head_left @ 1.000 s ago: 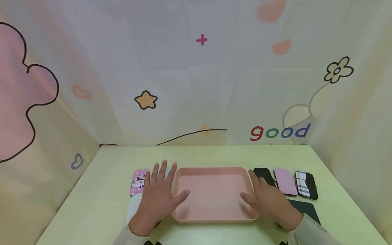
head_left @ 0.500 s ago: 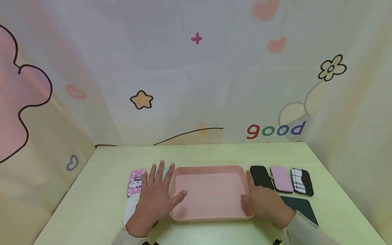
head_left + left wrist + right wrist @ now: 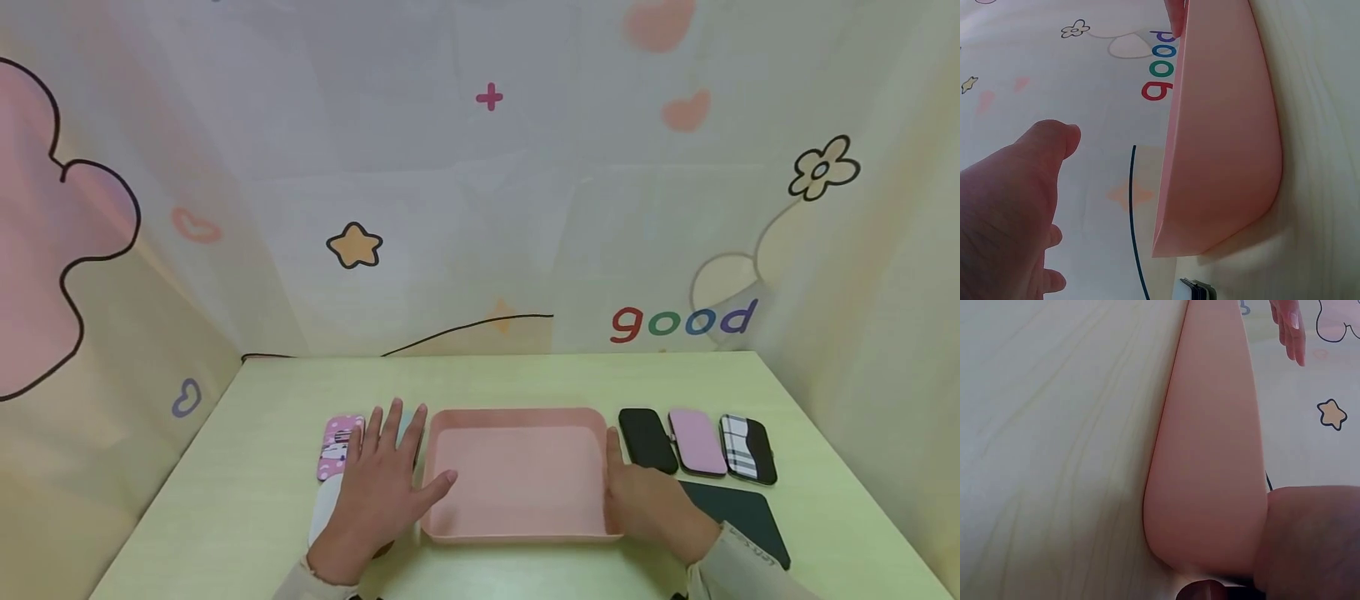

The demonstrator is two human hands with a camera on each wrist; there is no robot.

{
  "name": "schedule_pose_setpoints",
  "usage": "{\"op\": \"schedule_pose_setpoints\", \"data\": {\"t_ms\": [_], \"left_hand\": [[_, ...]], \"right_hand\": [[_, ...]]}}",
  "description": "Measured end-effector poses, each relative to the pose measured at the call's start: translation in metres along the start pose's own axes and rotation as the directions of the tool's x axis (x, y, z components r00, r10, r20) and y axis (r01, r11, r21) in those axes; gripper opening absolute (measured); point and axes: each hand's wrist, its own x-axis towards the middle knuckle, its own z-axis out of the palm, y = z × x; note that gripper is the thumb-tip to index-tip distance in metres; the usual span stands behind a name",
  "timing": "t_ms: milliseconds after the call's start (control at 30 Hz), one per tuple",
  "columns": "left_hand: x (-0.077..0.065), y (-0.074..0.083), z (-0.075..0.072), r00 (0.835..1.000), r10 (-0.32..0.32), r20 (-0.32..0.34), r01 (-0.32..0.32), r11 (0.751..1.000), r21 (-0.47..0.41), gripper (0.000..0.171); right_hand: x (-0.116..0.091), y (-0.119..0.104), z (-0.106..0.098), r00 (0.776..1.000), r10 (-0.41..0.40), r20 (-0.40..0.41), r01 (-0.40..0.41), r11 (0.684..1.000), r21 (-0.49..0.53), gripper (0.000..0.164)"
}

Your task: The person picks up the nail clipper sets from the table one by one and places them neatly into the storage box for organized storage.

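Observation:
A shallow pink rectangular tray [image 3: 517, 479] lies in the middle of the table. My right hand [image 3: 652, 504] holds its right side wall; in the right wrist view the thumb's side lies over the inner rim and a fingertip [image 3: 1200, 590] shows outside the wall. My left hand [image 3: 378, 492] is spread with straight fingers above the tray's left edge; in the left wrist view its thumb stands apart from the tray wall. Under and beside the left hand are a pink dotted flat case [image 3: 335, 446], a white item [image 3: 324, 504] and a light-blue item, partly hidden.
Right of the tray lie a black flat case [image 3: 647, 440], a pink one [image 3: 697, 442] and a black one with plaid [image 3: 748, 450]. A larger dark flat item [image 3: 742, 512] lies nearer, partly behind the right wrist. A printed curtain [image 3: 450, 183] stands behind the table [image 3: 517, 383].
My right hand has moved in from hovering beside the tray's right rim to gripping it, its thumb now out of sight. The left hand stays spread over the left edge.

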Motion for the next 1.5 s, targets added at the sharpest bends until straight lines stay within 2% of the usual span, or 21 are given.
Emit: {"op": "schedule_pose_setpoints", "data": {"t_ms": [300, 433, 567, 733, 1033, 1200, 1500], "left_hand": [[-0.004, -0.004, -0.003, 1.000, -0.004, 0.002, 0.004, 1.000, 0.029, 0.091], [-0.008, -0.010, -0.005, 0.999, 0.018, 0.031, -0.017, 1.000, -0.007, 0.092], [-0.016, -0.021, -0.008, 0.995, 0.068, 0.073, -0.064, 0.996, -0.062, 0.097], [-0.028, -0.042, -0.011, 0.985, 0.125, 0.118, -0.116, 0.990, -0.081, 0.105], [-0.043, -0.074, -0.012, 0.971, 0.136, 0.196, -0.123, 0.990, -0.074, 0.122], [-0.047, -0.083, -0.016, 0.961, 0.157, 0.229, -0.144, 0.987, -0.070, 0.122], [-0.048, -0.090, -0.021, 0.945, 0.168, 0.282, -0.163, 0.986, -0.040, 0.112]], "right_hand": [[-0.001, 0.000, 0.001, 1.000, -0.026, 0.000, 0.026, 1.000, -0.003, 0.084], [-0.001, 0.000, 0.001, 0.999, -0.037, 0.000, 0.037, 0.999, -0.007, 0.087], [-0.001, 0.000, 0.000, 1.000, -0.019, 0.012, 0.019, 1.000, 0.007, 0.085], [-0.001, 0.001, 0.000, 1.000, -0.008, 0.024, 0.007, 1.000, 0.021, 0.082], [-0.002, 0.001, -0.002, 0.999, -0.013, 0.037, 0.012, 1.000, 0.021, 0.082], [-0.001, 0.000, -0.001, 0.999, -0.004, 0.054, 0.003, 1.000, 0.023, 0.082], [0.000, 0.000, 0.001, 0.998, -0.008, 0.056, 0.006, 1.000, 0.027, 0.080]]}}
